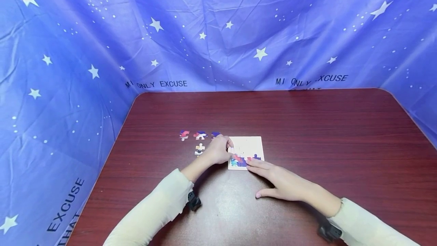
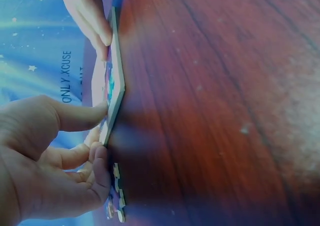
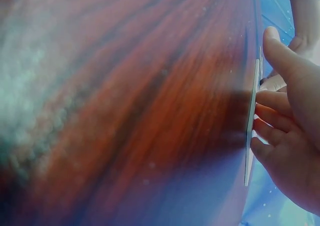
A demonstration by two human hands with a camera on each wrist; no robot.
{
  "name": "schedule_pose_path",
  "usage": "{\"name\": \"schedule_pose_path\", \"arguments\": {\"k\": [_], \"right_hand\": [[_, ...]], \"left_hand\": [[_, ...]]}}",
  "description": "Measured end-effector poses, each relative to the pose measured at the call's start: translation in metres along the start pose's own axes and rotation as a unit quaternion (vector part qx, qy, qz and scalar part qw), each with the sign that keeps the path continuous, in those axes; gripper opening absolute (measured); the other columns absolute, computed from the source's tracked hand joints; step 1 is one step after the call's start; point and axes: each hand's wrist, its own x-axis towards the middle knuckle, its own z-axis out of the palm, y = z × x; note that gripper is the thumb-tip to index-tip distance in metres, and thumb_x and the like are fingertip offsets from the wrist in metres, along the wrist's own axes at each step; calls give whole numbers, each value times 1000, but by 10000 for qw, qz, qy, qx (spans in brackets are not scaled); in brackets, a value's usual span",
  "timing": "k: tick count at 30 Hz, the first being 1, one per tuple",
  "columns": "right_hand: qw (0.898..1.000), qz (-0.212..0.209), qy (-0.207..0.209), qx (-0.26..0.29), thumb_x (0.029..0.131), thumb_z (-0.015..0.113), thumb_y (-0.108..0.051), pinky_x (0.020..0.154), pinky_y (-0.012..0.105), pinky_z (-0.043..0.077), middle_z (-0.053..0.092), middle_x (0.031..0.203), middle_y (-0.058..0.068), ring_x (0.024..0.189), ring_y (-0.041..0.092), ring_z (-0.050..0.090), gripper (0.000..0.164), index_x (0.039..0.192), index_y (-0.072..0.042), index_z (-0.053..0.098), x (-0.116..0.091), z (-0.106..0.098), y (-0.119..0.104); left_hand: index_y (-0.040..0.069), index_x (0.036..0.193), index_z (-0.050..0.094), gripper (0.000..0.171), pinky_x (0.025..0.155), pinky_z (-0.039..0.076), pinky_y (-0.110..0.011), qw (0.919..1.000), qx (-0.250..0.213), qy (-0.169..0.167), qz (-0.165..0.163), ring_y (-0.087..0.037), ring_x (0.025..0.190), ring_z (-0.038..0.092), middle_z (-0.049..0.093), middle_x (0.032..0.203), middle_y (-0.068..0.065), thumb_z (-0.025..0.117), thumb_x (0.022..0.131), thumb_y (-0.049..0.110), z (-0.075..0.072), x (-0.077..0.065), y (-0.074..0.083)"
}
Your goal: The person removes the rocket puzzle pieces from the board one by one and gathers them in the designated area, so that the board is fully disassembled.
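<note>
A small square puzzle board [image 1: 250, 145] lies on the table, pale in its upper part. Colourful joined pieces [image 1: 241, 162] fill its lower part. At the board's left edge my left hand [image 1: 219, 150] has thumb and fingers curled, pinching a pale puzzle piece [image 1: 231, 150] mostly hidden by the fingers. My right hand [image 1: 281, 181] lies with straight fingers, their tips touching the lower right of the board, thumb spread on the near side. In the right wrist view, the right hand's fingers [image 3: 272, 117] rest along the board's thin edge [image 3: 250, 121].
Left of the board lie loose puzzle pieces: a red one [image 1: 184, 135], a purple and white one [image 1: 200, 135], a purple one [image 1: 215, 134] partly behind the left hand, and a pale one [image 1: 199, 149]. A blue star-patterned curtain [image 1: 239, 29] surrounds the dark red table [image 1: 324, 124].
</note>
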Motion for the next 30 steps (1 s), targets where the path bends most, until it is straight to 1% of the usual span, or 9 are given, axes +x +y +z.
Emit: {"name": "schedule_pose_path", "arguments": {"k": [3, 6, 11, 14, 15, 18, 25, 30], "right_hand": [[10000, -22, 35, -5, 83, 69, -47, 109, 38, 40, 44, 150, 9, 138, 29, 43, 72, 140, -8, 48, 0, 0, 0], [10000, -43, 51, -25, 83, 69, -46, 109, 38, 40, 44, 150, 9, 138, 29, 43, 72, 140, -8, 48, 0, 0, 0], [10000, -26, 24, -5, 83, 69, -47, 108, 41, 41, 44, 151, 9, 138, 29, 43, 72, 140, -8, 48, 0, 1, 1], [10000, 17, -14, 38, 83, 68, -47, 108, 41, 40, 43, 151, 9, 139, 29, 42, 72, 140, -9, 48, -1, 1, 1], [10000, 10, -11, 38, 83, 68, -47, 108, 41, 40, 43, 151, 9, 139, 29, 42, 72, 140, -9, 48, 0, 1, 1], [10000, 0, -4, 36, 83, 69, -47, 108, 40, 40, 43, 151, 9, 139, 29, 41, 72, 140, -8, 49, 0, 0, 1], [10000, -35, 5, 10, 83, 69, -47, 109, 40, 40, 43, 151, 10, 139, 30, 42, 72, 140, -7, 48, 0, 0, 0], [10000, -8, -4, 59, 83, 69, -46, 109, 42, 40, 43, 151, 10, 139, 30, 41, 73, 141, -7, 48, 0, 0, -1]], "left_hand": [[6, 90, 59, 25, 69, 38, -23, 9999, -44, -125, -2, -14, 79, 45, 47, 83, -2, 78, 74, 10, 0, 1, 3], [5, 90, 57, 28, 69, 38, -23, 9999, -102, -123, 10, -14, 77, 45, 47, 81, -2, 79, 74, 8, -1, 1, 4], [6, 89, 55, 28, 61, 38, -19, 9991, -420, 34, 55, -10, 67, 47, 53, 76, 0, 78, 73, 3, -1, -2, 5], [5, 88, 55, 27, 57, 39, -17, 9977, -644, 165, 156, -8, 64, 49, 56, 74, -1, 76, 72, -1, 0, -4, 3], [6, 88, 55, 27, 57, 39, -16, 9974, -656, 201, 203, -7, 63, 49, 57, 74, -1, 76, 71, -2, 1, -4, 3], [6, 87, 58, 24, 57, 40, -15, 9972, -563, 269, 402, -7, 64, 49, 59, 75, -2, 75, 71, -3, 2, -4, 1], [5, 80, 65, 11, 61, 44, -16, 9958, -266, 208, 852, -7, 67, 53, 68, 76, -7, 73, 75, -1, 4, -2, -2], [5, 85, 71, 7, 58, 40, -17, 9960, -63, 71, 888, -7, 64, 50, 68, 74, -6, 71, 79, 1, 4, -3, -1]]}}
